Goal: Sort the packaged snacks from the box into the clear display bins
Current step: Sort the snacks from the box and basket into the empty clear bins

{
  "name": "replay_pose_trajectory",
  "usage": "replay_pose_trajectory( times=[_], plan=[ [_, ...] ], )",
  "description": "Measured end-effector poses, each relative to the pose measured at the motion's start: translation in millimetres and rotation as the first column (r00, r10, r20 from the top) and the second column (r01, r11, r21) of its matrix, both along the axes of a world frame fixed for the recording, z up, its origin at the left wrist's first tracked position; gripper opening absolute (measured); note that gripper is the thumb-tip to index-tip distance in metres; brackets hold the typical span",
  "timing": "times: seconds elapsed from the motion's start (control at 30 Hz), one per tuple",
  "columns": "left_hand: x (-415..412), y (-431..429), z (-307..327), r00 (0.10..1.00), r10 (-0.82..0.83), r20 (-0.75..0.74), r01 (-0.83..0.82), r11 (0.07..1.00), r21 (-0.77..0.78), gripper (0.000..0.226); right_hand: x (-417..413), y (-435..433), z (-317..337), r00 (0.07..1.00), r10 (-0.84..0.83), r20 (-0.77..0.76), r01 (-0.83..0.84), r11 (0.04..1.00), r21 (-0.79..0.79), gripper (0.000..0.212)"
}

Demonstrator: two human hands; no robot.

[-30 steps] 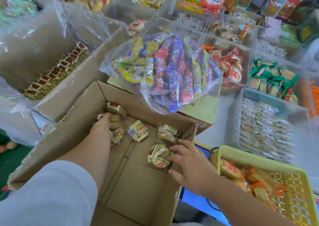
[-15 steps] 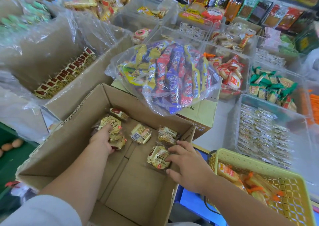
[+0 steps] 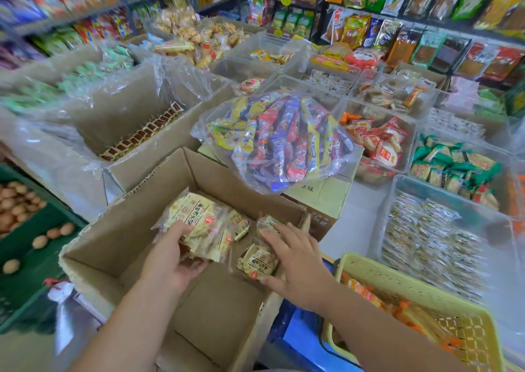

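My left hand [image 3: 170,258] grasps a bundle of pale yellow plastic-wrapped snack packets [image 3: 199,224], fingers curled over the top and thumb underneath, lifted just above the floor of the open brown cardboard box [image 3: 113,229]. My right hand [image 3: 295,261] is unclenched, with straight fingers spread across two loose packets of the same kind [image 3: 257,261] at the box's 3 o'clock wall and the thumb at the nearer one's lower edge. At 12 o'clock from the box sits a clear bag of red, blue and yellow snack bars [image 3: 284,138]. The clear plastic display bins [image 3: 397,190] stand at 2 o'clock, and a yellow lattice basket [image 3: 397,280] lies at 4 o'clock.
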State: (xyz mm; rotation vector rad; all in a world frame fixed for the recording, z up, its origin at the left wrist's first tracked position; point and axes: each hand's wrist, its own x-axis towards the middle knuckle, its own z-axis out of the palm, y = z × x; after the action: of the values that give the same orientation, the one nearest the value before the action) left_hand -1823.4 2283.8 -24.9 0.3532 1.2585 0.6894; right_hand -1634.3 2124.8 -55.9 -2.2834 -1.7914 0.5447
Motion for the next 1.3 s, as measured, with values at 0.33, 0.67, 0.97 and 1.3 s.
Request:
replay_pose_trajectory(
  times=[0.33, 0.67, 0.97, 1.3],
  plan=[
    [93, -183, 47, 0.902, -0.301, 0.310, 0.308, 0.951, 0.029, 0.048, 70, -144, 32, 0.995, 0.055, 0.086, -0.096, 0.781, 0.618, 0.049],
    [213, -310, 26, 0.840, -0.533, 0.103, 0.534, 0.846, 0.021, 0.070, 158, -307, 9, 0.992, -0.112, 0.057, 0.051, 0.772, 0.634, 0.037],
    [279, -300, -5, 0.828, -0.553, -0.087, 0.560, 0.822, 0.100, 0.017, 212, -345, -7, 0.953, -0.289, -0.094, 0.299, 0.835, 0.463, 0.042],
    [361, -228, -46, 0.701, -0.429, -0.570, 0.701, 0.560, 0.441, 0.034, 318, -321, -14, 0.709, -0.682, -0.179, 0.697, 0.640, 0.324, 0.029]
  ],
)
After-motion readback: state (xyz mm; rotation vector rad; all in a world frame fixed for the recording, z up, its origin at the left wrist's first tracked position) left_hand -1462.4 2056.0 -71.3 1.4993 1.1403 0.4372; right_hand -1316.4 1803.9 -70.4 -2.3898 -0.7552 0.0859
